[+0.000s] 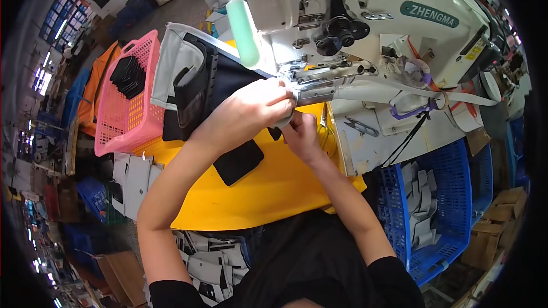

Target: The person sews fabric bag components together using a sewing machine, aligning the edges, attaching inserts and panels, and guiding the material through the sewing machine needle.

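A white sewing machine (365, 0) stands ahead, with a metal binding attachment (319, 88) by its lit needle area. My left hand (254, 108) is closed beside that attachment, fingers curled over the edge of a grey and black fabric piece (185, 80) that spreads out to the left. Just below it, my right hand (302, 136) is closed in a pinch close under the attachment; what its fingers hold is hidden. A small dark bit of material shows between the hands. Below my left wrist, a flat black fabric panel (238, 162) lies on the yellow work surface (228, 205).
A pink basket (128, 120) with black pieces stands left. Thread snips (362, 126) and yellow-handled scissors (326, 134) lie right of my hands. White tape (462, 98) runs into the attachment. Blue crates (439, 256) with grey pieces stand lower right; more grey pieces (208, 265) lie below the table.
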